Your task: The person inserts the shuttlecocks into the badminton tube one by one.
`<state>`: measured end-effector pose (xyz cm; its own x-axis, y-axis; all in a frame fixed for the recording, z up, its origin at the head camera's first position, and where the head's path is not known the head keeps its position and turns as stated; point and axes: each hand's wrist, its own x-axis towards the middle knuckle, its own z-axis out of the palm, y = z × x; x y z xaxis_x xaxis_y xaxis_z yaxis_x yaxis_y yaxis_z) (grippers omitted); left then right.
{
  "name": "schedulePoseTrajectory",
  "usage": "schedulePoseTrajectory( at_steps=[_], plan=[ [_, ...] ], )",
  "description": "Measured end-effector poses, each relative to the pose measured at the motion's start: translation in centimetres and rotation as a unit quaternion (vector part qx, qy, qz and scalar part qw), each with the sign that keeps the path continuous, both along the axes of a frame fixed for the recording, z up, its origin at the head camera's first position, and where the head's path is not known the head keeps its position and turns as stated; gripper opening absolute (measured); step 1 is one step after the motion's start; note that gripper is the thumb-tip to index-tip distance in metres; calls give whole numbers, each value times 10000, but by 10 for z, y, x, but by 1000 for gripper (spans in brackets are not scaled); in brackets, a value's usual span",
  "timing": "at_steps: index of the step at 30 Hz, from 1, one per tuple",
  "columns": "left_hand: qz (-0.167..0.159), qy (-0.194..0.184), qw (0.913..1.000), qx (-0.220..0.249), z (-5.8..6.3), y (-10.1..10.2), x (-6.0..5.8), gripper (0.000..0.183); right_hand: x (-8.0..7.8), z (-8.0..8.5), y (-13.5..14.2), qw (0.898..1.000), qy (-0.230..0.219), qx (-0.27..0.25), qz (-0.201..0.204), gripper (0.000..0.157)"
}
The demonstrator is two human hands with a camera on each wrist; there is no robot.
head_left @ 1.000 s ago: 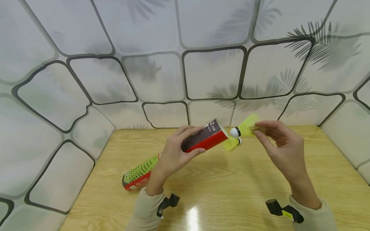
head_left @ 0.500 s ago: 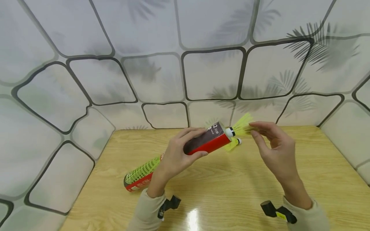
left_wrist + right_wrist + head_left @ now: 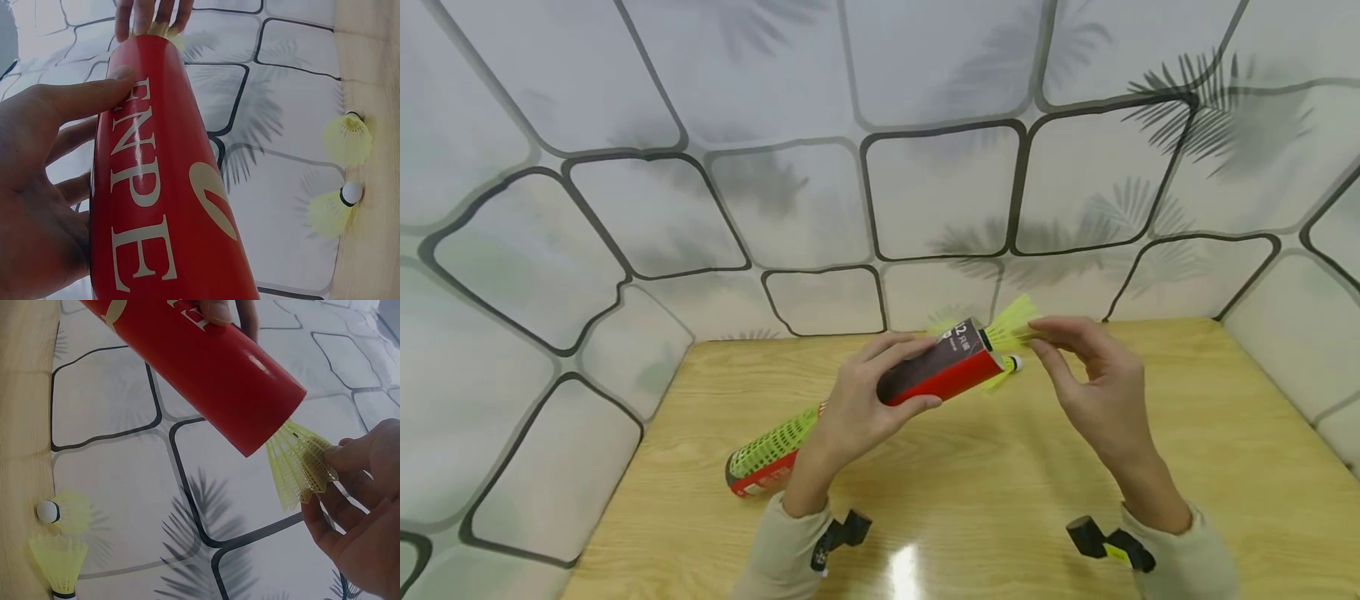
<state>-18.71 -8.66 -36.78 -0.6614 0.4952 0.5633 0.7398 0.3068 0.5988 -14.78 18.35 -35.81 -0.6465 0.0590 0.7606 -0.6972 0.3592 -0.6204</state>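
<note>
My left hand (image 3: pixel 857 400) grips a long red and dark shuttlecock tube (image 3: pixel 951 375) around its middle, tilted with the mouth up to the right. Yellow-green mesh shows through its clear lower part. At the mouth, my right hand (image 3: pixel 1097 383) pinches the skirt of a yellow shuttlecock (image 3: pixel 1011 323) between thumb and fingers. This shuttlecock's cork is hidden inside the tube, while the skirt (image 3: pixel 300 459) sticks out. Two more yellow shuttlecocks, one upper (image 3: pixel 348 139) and one lower (image 3: pixel 331 212) in the left wrist view, lie on the table beyond the tube.
The light wooden table (image 3: pixel 970 492) reaches back to a patterned pale backdrop (image 3: pixel 940 192) with dark outlines and leaf shadows. Behind the tube's mouth, a shuttlecock (image 3: pixel 1003 373) on the table is partly covered. Black cameras are strapped at both wrists.
My right hand has moved left, bringing the shuttlecock from just outside the tube's mouth to cork-first inside it. My left hand still holds the tube, which has shifted slightly.
</note>
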Motion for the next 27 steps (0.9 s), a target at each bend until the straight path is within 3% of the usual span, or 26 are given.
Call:
schedulePoseTrajectory(
  at_steps=[7,27],
  plan=[
    [-17,-37,10000,91,0,0,2,58,2,1,-5,9994,-220,256,47,33],
    [8,-18,10000,-31,1,1,3,58,1,-5,-17,9990,-214,331,208,37]
  ],
)
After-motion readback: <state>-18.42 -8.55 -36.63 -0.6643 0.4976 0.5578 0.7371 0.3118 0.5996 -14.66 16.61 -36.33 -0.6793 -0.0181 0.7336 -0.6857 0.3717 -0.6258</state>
